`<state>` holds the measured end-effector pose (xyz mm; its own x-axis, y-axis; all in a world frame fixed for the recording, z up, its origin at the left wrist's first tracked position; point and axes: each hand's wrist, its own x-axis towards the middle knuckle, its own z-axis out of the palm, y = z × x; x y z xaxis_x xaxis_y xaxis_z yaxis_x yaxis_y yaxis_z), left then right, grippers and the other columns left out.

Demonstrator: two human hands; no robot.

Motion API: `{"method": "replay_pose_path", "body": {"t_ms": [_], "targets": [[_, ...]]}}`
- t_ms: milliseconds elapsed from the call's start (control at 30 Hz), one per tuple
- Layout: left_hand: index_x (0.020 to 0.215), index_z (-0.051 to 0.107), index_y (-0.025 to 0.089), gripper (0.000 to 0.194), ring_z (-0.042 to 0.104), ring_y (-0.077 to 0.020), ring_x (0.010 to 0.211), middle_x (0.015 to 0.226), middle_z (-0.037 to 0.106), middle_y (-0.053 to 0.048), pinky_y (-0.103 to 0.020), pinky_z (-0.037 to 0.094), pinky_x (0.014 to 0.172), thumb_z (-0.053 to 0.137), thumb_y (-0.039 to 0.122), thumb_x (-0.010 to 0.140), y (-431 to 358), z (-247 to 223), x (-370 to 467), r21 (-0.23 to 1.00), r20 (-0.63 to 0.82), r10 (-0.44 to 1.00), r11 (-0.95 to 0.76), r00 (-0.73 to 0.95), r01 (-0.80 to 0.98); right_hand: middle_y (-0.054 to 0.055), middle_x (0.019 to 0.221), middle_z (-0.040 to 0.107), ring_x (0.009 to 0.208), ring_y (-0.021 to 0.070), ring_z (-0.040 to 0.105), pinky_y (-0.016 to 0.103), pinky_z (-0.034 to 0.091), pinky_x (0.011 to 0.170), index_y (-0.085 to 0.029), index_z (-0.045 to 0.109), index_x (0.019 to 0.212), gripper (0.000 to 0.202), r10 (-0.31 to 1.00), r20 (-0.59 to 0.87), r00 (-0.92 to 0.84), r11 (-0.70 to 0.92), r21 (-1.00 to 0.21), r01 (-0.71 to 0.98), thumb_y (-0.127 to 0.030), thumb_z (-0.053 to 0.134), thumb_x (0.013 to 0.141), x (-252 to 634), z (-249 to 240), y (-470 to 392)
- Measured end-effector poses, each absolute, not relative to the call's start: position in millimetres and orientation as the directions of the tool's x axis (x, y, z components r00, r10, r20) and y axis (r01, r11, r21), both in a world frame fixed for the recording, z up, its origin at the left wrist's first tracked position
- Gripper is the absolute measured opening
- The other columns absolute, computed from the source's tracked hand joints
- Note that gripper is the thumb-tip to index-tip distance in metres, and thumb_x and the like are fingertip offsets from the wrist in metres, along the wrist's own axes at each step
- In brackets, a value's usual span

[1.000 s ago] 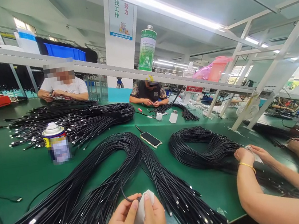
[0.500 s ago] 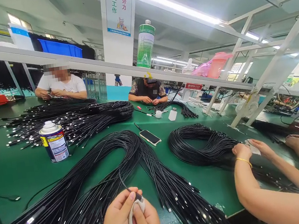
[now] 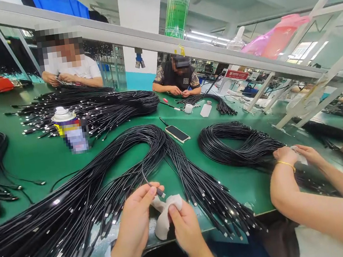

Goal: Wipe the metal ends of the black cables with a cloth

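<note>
My left hand [image 3: 136,218] pinches a black cable [image 3: 145,175] just behind its plug [image 3: 160,193], whose metal tip points to the right. A white cloth [image 3: 163,224] is bunched between the thumb and fingers of my right hand [image 3: 186,227]. Cloth and plug are close together; whether they touch I cannot tell. The cable runs up toward a large arched bundle of black cables [image 3: 147,136] on the green table. Loose plug ends [image 3: 229,211] from that bundle fan out on both sides of my hands.
A phone [image 3: 177,133] lies beyond the bundle. Left of it stands a spray can [image 3: 70,131]. A coiled cable bundle [image 3: 224,142] lies to the right, near a co-worker's hands [image 3: 295,155]. Two people sit across the table [image 3: 190,155] under a metal shelf [image 3: 105,38].
My hands have moved apart; the cloth, earlier wrapped about the plug, has come away to the right and the metal tip now shows. The view has tilted downward.
</note>
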<state>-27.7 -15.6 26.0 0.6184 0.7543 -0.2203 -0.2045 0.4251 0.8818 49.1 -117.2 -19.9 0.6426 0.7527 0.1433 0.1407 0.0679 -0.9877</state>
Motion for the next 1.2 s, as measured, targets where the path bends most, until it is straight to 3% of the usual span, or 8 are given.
{"method": "replay_pose_path", "body": {"t_ms": [300, 433, 533, 800, 900, 1000, 1200], "targets": [[0.088, 0.068, 0.015, 0.023, 0.057, -0.0136, 0.058, 0.082, 0.066, -0.004, -0.025, 0.047, 0.056, 0.067, 0.036, 0.077, -21.7, 22.7, -26.6, 0.895, -0.190, 0.692, 0.414, 0.697, -0.167, -0.001, 0.066, 0.052, 0.062, 0.0130, 0.047, 0.024, 0.038, 0.059, -0.017, 0.056, 0.077, 0.033, 0.737, 0.098, 0.669, 0.054, -0.995, 0.086, -0.042, 0.043, 0.094, 43.3, -10.7, -105.1], [0.087, 0.070, 0.016, 0.023, 0.062, -0.0182, 0.077, 0.089, 0.068, -0.006, -0.023, 0.049, 0.068, 0.067, 0.037, 0.077, -23.7, 14.2, -25.8, 0.957, -0.138, 0.773, 0.266, 0.620, -0.119, -0.004, 0.062, 0.045, 0.056, 0.0121, 0.040, 0.023, 0.033, 0.053, -0.018, 0.053, 0.076, 0.036, 0.680, 0.021, 0.733, 0.088, -0.995, -0.054, -0.048, 0.043, 0.092, 36.2, -14.4, -98.9], [0.088, 0.069, 0.017, 0.024, 0.061, -0.0189, 0.079, 0.089, 0.068, -0.006, -0.024, 0.049, 0.067, 0.065, 0.038, 0.078, -25.7, 12.0, -25.4, 0.954, -0.135, 0.765, 0.272, 0.629, -0.127, -0.006, 0.059, 0.039, 0.053, 0.0115, 0.034, 0.023, 0.029, 0.050, -0.018, 0.052, 0.076, 0.037, 0.640, -0.017, 0.769, 0.122, -0.985, -0.123, -0.050, 0.042, 0.093, 33.6, -15.6, -94.7], [0.088, 0.067, 0.017, 0.022, 0.057, -0.0122, 0.062, 0.090, 0.067, -0.004, -0.023, 0.048, 0.060, 0.066, 0.037, 0.079, -27.1, 16.5, -24.1, 0.925, -0.146, 0.779, 0.325, 0.610, -0.194, -0.002, 0.068, 0.047, 0.063, 0.0129, 0.044, 0.024, 0.037, 0.059, -0.018, 0.051, 0.076, 0.033, 0.720, 0.102, 0.686, 0.103, -0.994, 0.040, -0.044, 0.041, 0.095, 37.1, -12.7, -98.0], [0.089, 0.067, 0.018, 0.021, 0.059, -0.0140, 0.068, 0.088, 0.067, -0.004, -0.022, 0.047, 0.063, 0.064, 0.037, 0.080, -27.4, 14.3, -23.9, 0.942, -0.139, 0.779, 0.294, 0.611, -0.160, -0.003, 0.065, 0.046, 0.059, 0.0126, 0.043, 0.023, 0.036, 0.055, -0.018, 0.055, 0.083, 0.035, 0.678, 0.039, 0.734, 0.105, -0.993, -0.044, -0.048, 0.041, 0.093, 35.9, -11.4, -95.0], [0.089, 0.066, 0.018, 0.021, 0.061, -0.0168, 0.079, 0.088, 0.067, -0.004, -0.023, 0.047, 0.070, 0.061, 0.037, 0.083, -26.5, 9.6, -24.8, 0.964, -0.113, 0.777, 0.237, 0.619, -0.121, -0.006, 0.057, 0.038, 0.051, 0.0109, 0.034, 0.022, 0.029, 0.048, -0.017, 0.053, 0.077, 0.038, 0.643, -0.013, 0.765, 0.118, -0.986, -0.115, -0.051, 0.043, 0.091, 37.1, -12.2, -90.5], [0.088, 0.067, 0.017, 0.023, 0.059, -0.0178, 0.080, 0.089, 0.066, -0.005, -0.026, 0.047, 0.071, 0.064, 0.039, 0.080, -24.1, 5.1, -26.3, 0.938, -0.166, 0.749, 0.320, 0.641, -0.131, -0.007, 0.056, 0.032, 0.049, 0.0082, 0.024, 0.021, 0.021, 0.046, -0.017, 0.050, 0.073, 0.033, 0.755, 0.002, 0.655, 0.271, -0.911, -0.310, -0.046, 0.056, 0.088, 49.4, -27.3, -94.6]]}}
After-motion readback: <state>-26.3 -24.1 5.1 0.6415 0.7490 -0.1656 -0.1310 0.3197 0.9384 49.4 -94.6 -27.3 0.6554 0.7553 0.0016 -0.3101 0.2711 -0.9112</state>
